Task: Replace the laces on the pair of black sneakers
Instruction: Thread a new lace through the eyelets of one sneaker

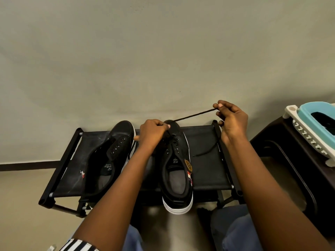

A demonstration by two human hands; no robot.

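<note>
Right of centre in the frame, the right hand (231, 117) pinched the black lace (194, 115) at its tip and held it taut, the strand running down and left to the left hand (154, 132), whose fingers were curled on it at the toe-end eyelets of the right-hand sneaker (176, 167). That lace's long axis ran along this rising slant, so the left hand sat nearer the eyelets for threading. Its other end (206, 150) trailed loose on the black rack (206, 171). Left of the hands lay the other sneaker (112, 156), apparently unlaced. A plastic basket (311, 127) stood at the right edge.
</note>
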